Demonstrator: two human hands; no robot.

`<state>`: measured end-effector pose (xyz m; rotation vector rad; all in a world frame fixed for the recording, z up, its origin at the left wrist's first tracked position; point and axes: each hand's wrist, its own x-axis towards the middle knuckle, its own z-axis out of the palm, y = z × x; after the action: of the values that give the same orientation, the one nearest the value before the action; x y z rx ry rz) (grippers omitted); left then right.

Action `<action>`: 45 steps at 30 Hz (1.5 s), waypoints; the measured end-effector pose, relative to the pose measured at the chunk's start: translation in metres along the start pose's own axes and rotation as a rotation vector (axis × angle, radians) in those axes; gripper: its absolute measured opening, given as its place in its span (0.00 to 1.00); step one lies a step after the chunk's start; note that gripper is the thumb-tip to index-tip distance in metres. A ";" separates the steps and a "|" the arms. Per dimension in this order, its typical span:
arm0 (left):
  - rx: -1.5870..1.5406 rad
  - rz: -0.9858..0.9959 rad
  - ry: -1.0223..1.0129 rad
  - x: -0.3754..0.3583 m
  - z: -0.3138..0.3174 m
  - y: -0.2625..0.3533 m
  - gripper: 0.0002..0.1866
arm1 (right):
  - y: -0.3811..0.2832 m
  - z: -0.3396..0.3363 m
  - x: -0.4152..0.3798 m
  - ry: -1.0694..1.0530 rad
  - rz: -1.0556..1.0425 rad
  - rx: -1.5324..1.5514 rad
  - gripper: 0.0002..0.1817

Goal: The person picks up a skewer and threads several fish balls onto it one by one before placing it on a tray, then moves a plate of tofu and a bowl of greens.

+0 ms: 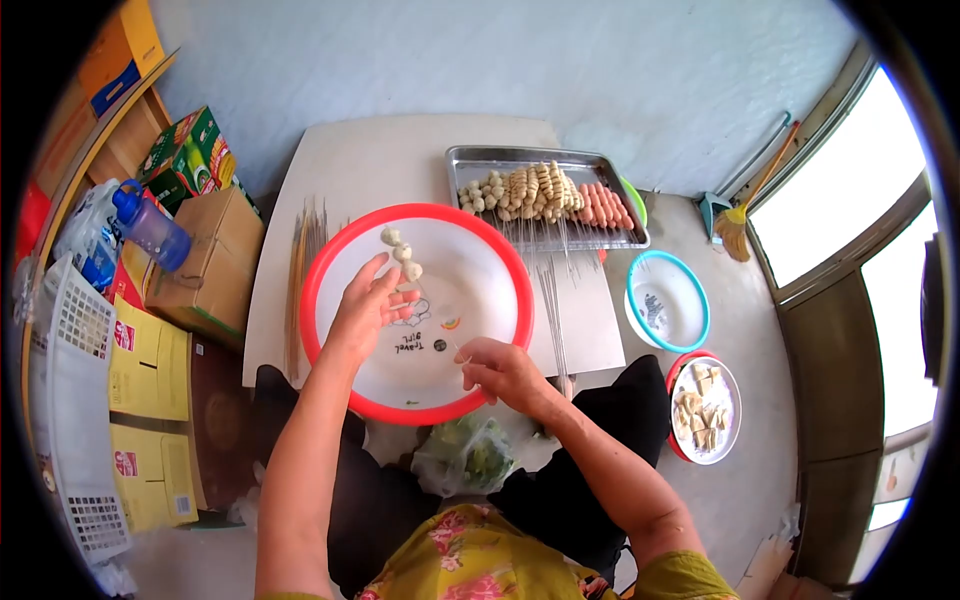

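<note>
My left hand [370, 308] is over the white basin with a red rim [315, 290], its fingers spread apart. Just beyond its fingertips is a short row of pale meatballs [402, 253] on a skewer, whose shaft is hard to make out. My right hand [505, 372] is at the basin's near right side, thumb and fingertips pinched together around what looks like the thin end of the skewer. Printed words and small pictures show on the basin's white inside.
A metal tray [465, 158] holds skewered meatballs, tan folded pieces and pink sausages. Bare skewers [310, 240] lie left of the basin. On the right are a blue-rimmed basin [704, 290] and a white bowl of cut pieces [735, 410]. A bag of greens [470, 455] sits between the knees.
</note>
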<state>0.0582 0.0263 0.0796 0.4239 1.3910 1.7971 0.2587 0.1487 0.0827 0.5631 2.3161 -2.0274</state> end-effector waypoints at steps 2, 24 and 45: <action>0.057 0.009 0.039 -0.001 -0.002 0.001 0.32 | 0.001 -0.008 0.000 0.032 0.016 0.084 0.07; 0.254 0.108 -0.041 -0.021 -0.028 0.020 0.21 | 0.003 -0.147 0.155 0.375 0.166 -0.388 0.05; 0.388 0.254 -0.004 -0.021 -0.037 0.020 0.16 | 0.003 -0.134 0.141 0.477 0.091 -0.944 0.11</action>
<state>0.0375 -0.0150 0.0897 0.8391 1.7519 1.7149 0.1575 0.3143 0.0667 1.0807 3.0052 -0.5995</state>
